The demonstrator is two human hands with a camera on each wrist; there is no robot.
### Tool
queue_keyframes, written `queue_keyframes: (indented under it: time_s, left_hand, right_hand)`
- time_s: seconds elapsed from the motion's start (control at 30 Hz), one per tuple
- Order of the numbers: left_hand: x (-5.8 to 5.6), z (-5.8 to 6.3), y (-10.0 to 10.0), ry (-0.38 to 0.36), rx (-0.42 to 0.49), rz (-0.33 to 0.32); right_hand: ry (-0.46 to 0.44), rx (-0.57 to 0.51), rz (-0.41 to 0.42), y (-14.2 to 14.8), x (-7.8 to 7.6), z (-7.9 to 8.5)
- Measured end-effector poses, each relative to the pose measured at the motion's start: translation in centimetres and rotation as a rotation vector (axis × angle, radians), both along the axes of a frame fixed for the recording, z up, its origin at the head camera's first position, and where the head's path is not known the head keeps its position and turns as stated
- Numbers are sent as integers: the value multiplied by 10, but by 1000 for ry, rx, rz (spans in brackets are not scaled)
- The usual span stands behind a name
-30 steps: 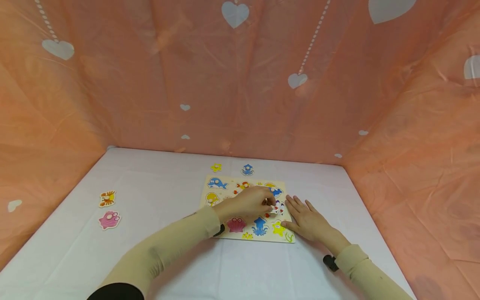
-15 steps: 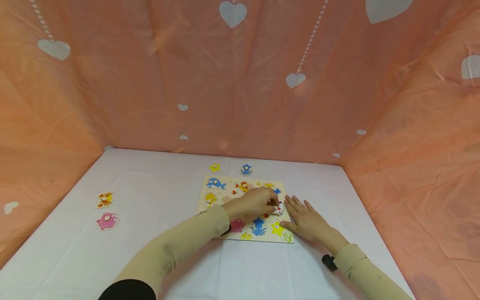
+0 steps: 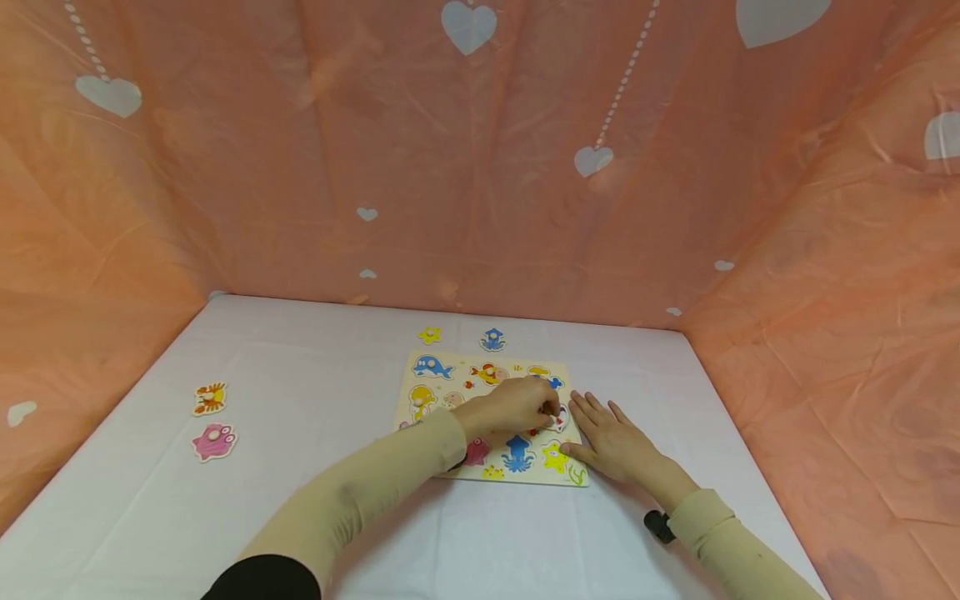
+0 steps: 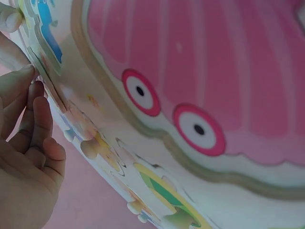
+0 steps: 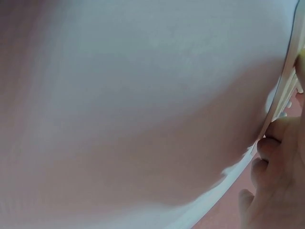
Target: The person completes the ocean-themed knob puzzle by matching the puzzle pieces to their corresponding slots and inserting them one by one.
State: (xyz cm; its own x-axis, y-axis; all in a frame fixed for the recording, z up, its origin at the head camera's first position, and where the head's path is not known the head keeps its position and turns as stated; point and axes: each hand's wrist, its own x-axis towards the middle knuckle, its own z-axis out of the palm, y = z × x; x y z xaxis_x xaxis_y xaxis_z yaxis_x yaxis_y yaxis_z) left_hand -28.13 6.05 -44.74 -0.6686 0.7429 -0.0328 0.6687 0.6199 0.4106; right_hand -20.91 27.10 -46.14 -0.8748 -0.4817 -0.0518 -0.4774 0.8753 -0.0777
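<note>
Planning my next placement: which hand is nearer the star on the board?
Right hand: its thumb is beside the star. Left hand: farther back, over the board.

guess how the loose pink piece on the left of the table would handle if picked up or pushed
The pink piece looks thin, flat and crisp-edged, so it is probably stiff and light. Lying flat on the white cloth, it would likely slide rather than roll or tip. The small knob near its middle should make it fairly easy to pinch.
</note>
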Motion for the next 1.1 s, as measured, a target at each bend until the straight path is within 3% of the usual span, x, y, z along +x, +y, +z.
queue_keyframes:
  time_s: [0.7, 1.1]
  left_hand:
    - [-1, -3, 9, 17, -71, 58]
    - [5, 2, 8, 64, -104, 47]
  right_hand:
    - [-11, 15, -5, -1, -1, -2]
    - [-11, 1, -5, 0, -1, -3]
